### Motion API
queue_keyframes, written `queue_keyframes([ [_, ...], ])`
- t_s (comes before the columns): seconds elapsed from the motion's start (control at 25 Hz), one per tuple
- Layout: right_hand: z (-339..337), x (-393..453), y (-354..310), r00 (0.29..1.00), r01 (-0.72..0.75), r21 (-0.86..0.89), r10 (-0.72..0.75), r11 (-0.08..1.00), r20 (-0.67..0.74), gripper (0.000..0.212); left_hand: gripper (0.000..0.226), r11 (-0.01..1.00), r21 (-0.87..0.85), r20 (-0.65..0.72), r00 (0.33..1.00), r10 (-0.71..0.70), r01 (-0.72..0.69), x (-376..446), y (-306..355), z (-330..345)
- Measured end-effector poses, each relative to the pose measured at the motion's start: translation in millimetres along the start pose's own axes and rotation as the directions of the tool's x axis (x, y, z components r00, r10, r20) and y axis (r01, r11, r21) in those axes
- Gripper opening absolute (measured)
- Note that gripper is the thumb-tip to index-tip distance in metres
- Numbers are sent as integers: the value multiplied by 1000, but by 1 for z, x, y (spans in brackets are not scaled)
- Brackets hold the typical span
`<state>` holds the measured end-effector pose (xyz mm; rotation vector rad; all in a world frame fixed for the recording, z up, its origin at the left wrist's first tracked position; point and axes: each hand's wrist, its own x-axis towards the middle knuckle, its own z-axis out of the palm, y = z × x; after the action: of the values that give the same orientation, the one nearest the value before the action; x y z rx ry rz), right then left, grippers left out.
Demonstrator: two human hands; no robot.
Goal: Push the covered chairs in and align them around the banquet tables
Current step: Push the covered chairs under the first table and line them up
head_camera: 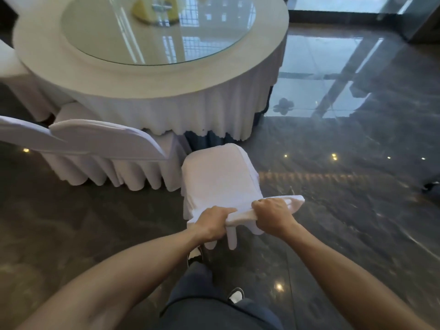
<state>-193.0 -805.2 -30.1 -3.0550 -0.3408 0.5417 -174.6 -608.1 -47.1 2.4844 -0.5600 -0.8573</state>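
A white-covered chair stands in front of me, its seat facing the round banquet table and a short gap away from the tablecloth skirt. Both hands hold the top of its backrest. My left hand grips the left end of the backrest, and my right hand grips the right part, with the cover's corner sticking out past it. A second covered chair stands to the left, tucked close against the table's skirt.
More white-covered chairs stand at the far left edge. A glass turntable lies on the table. Glossy dark marble floor spreads to the right, with glass walls beyond. My legs and shoes are below the chair.
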Motion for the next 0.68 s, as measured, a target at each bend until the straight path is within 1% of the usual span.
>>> queue_keyframes([
  [0.08,-14,26,-14,1000,-4,13,4,1000,-26,14,44,999,37,-15,1000,1,0,10,-19,-28],
  [0.24,-55,101,-26,988,-1,25,5,1000,-151,16,33,990,141,-116,993,21,-4,50,-56,-108],
  [0.36,-90,155,-28,985,-42,-5,41,999,-169,17,29,974,225,-185,980,78,-35,82,-71,-163],
  [0.44,-103,179,-29,984,-65,17,66,998,-168,16,30,965,257,-179,978,103,-55,101,-82,-189],
  [0.52,-109,198,-26,976,-101,94,117,990,-182,19,29,948,311,-166,979,122,-65,117,-93,-208],
  [0.6,-113,213,-20,962,-134,186,173,973,-210,29,27,941,331,-156,979,135,-78,132,-102,-225],
  [0.68,-110,224,-13,964,-138,233,185,963,-191,39,26,941,329,-135,981,136,-85,139,-107,-232],
])
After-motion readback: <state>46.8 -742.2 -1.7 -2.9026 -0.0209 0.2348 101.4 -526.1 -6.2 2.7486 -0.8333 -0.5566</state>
